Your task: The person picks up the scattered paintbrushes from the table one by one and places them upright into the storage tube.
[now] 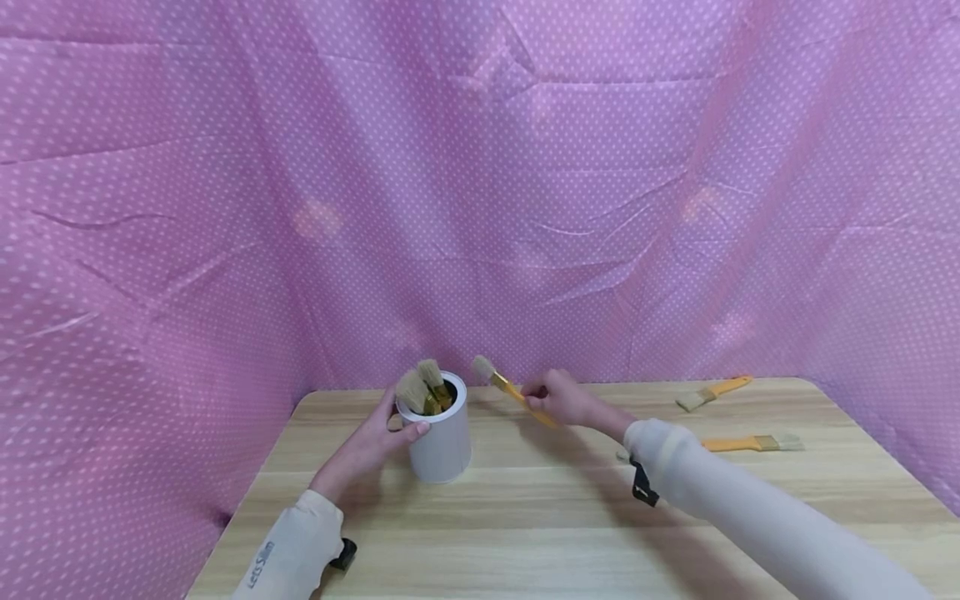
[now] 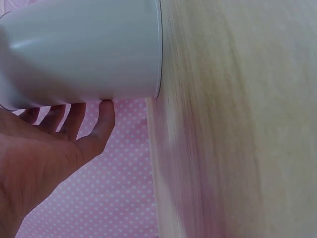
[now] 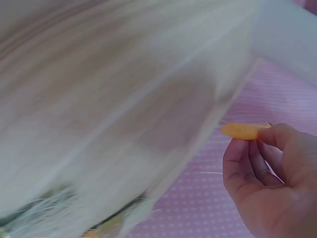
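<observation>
A white can stands upright on the table, with paintbrushes in it, bristles up. My left hand holds the can from its left side, thumb near the front of the rim. In the left wrist view, fingertips touch the can wall. To the right of the can, my right hand pinches another paintbrush by its yellow handle. That brush is tilted above the table, bristles up and toward the can. The right wrist view shows the handle end between thumb and fingers.
On the right of the wooden table lie a paintbrush near the back edge and another closer in. Bristles of a further brush peek out beside the right sleeve. A pink dotted cloth hangs around the table.
</observation>
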Motion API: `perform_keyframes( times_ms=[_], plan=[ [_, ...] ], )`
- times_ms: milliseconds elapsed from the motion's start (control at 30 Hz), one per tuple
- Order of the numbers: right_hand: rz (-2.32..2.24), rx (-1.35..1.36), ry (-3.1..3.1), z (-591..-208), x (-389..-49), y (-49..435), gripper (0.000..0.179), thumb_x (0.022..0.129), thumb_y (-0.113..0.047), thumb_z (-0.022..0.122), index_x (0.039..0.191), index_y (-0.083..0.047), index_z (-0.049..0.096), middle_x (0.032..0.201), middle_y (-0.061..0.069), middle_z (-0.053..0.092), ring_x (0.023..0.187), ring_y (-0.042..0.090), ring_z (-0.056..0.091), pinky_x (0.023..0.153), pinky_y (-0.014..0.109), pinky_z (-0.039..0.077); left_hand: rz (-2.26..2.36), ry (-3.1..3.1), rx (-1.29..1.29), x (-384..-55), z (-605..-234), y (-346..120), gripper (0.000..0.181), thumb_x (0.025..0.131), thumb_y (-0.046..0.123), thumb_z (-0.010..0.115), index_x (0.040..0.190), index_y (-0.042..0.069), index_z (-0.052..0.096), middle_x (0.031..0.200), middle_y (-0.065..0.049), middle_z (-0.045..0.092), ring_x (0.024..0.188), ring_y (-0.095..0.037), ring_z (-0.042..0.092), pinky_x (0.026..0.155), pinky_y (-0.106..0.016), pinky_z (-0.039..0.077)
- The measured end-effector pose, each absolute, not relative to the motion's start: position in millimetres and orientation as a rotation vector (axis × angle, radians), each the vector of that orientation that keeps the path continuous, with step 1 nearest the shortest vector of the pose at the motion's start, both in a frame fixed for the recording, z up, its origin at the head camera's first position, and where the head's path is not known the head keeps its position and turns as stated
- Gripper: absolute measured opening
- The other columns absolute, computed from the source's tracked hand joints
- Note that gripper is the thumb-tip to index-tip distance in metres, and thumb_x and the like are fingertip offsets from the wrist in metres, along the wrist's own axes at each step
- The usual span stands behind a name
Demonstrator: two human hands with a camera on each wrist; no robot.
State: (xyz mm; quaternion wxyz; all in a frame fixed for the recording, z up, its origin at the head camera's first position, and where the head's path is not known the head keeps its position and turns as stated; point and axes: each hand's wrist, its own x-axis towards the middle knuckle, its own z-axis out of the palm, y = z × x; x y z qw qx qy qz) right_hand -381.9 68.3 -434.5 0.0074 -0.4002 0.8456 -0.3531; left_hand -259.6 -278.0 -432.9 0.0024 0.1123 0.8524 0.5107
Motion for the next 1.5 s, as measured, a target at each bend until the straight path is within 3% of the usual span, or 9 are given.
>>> perform_keyframes(
  times_ms=[200,500,767,1233,1500],
  plan=[
    [-1.333,-1.119,2.521,-410,-371,57,0.013,0.097,-0.003,0.068,0.107,0.003,0.075,0.093,0.006,0.074,0.081,0.02,0.07,0.072,0.037,0.061,1.607,2.659,0.372,-262,-434,-280,0.089,0.094,0.05,0.07,0.162,0.037,0.014,0.162,-0.013,0.028,0.148,-0.035,0.022,0.114,-0.068,0.017],
    [-1.793,-0.96,2.179,-360,-350,33,0.017,0.097,-0.004,0.07,0.111,0.006,0.071,0.101,0.017,0.073,0.091,0.033,0.072,0.082,0.047,0.06,1.609,2.653,0.376,-264,-431,-282,0.091,0.093,0.052,0.071,0.162,0.038,0.013,0.163,-0.012,0.026,0.149,-0.035,0.021,0.114,-0.069,0.017],
    [-1.92,-1.04,2.226,-341,-332,2,0.014,0.096,-0.006,0.072,0.107,0.003,0.072,0.101,0.012,0.074,0.095,0.028,0.071,0.085,0.04,0.059,1.624,2.637,0.392,-267,-430,-282,0.091,0.093,0.052,0.071,0.162,0.035,0.012,0.162,-0.011,0.027,0.148,-0.033,0.022,0.115,-0.066,0.021],
    [-1.699,-1.183,2.397,-357,-316,-32,0.011,0.097,-0.008,0.071,0.108,-0.004,0.072,0.104,0.002,0.073,0.096,0.015,0.07,0.083,0.028,0.058,1.644,2.611,0.427,-268,-432,-282,0.087,0.096,0.046,0.07,0.162,0.036,0.013,0.163,-0.009,0.026,0.148,-0.032,0.021,0.114,-0.065,0.024],
    [-1.677,-1.253,2.426,-367,-317,-34,0.022,0.095,-0.005,0.073,0.116,0.0,0.072,0.11,0.009,0.073,0.096,0.017,0.071,0.084,0.027,0.058,1.633,2.624,0.461,-269,-433,-283,0.086,0.097,0.044,0.07,0.162,0.036,0.014,0.163,-0.01,0.026,0.148,-0.034,0.021,0.114,-0.068,0.021]
  ],
)
